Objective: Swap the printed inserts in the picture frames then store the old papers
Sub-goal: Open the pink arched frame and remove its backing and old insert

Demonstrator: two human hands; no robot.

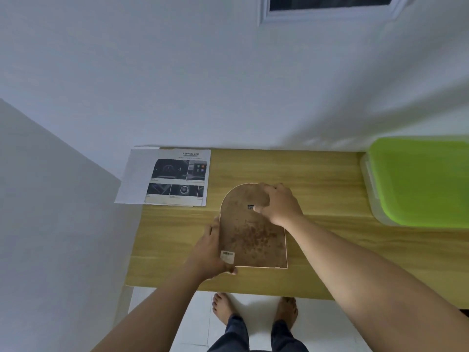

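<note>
An arch-topped picture frame [250, 232] lies face down in the middle of the wooden table [317, 179], its stained brown backing board up and a barcode sticker at the lower left corner. My left hand [212, 250] grips the frame's left edge near that sticker. My right hand [279, 203] rests on the upper right of the backing, fingertips pinched at a small dark clip. Printed sheets [177, 177] with car-interior photos and the heading "ADVANCED" lie at the table's far left corner, overlapping a plain white sheet.
A clear plastic box with a green lid [418, 181] stands at the table's right end. A white wall runs along the far edge and a grey wall at the left. My bare feet stand on white floor tiles under the near edge.
</note>
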